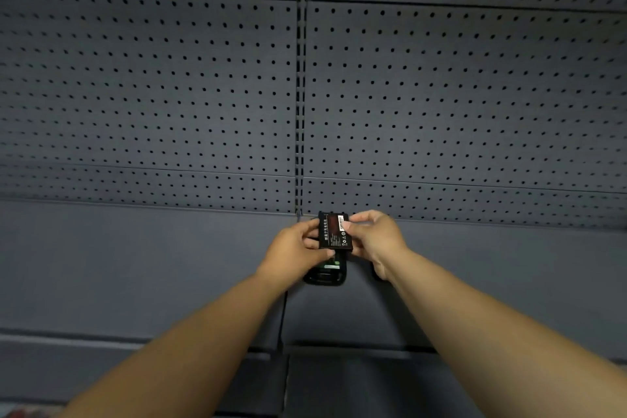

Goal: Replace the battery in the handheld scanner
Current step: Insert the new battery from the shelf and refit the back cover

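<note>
A flat black battery (334, 231) with white print and a dark red label is held upright between both hands. My left hand (295, 253) grips its left edge and lower corner. My right hand (373, 236) pinches its right edge near the top. Below the battery lies the black handheld scanner (325, 273) on the dark grey shelf (135, 265), back side up, with a bit of green showing in its open compartment. My left hand partly covers the scanner's upper part.
A dark grey pegboard wall (169, 85) rises behind the shelf, split by a slotted upright (300, 78). A small dark object (376, 273) lies under my right wrist. The shelf's front edge (101, 339) runs below my forearms.
</note>
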`<state>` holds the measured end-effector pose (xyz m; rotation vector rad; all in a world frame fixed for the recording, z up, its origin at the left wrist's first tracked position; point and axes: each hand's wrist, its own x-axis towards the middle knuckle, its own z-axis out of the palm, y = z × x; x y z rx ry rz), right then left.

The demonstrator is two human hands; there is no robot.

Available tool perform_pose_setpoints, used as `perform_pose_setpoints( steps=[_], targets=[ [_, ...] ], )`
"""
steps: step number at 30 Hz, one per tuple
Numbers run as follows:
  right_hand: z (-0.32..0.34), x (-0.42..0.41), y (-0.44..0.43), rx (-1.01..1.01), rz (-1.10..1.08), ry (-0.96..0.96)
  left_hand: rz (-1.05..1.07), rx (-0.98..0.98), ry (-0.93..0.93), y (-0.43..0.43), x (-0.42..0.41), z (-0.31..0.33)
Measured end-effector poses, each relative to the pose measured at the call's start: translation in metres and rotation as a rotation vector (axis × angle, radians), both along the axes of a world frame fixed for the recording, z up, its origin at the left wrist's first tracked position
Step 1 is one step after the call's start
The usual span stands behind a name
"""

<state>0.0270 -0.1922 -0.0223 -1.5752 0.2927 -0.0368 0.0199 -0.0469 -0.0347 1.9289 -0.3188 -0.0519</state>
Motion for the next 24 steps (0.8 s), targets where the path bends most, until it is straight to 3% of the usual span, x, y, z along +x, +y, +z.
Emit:
perform_pose_setpoints(
  steps=[13, 17, 24],
  targets=[
    [-0.011, -0.024, 0.0, -0.301, 0.191, 0.019, 0.013, 0.056, 0.059, 0.014, 0.0, -0.006],
    [-0.006, -0.032, 0.002, -0.508, 0.287, -0.009, 0.015, 0.098, 0.045, 0.019, 0.003, -0.01],
    [-0.008, -0.027, 0.002, -0.709, 0.266, -0.044, -0.044, 0.145, 0.04, 0.022, 0.01, -0.015]
  ],
)
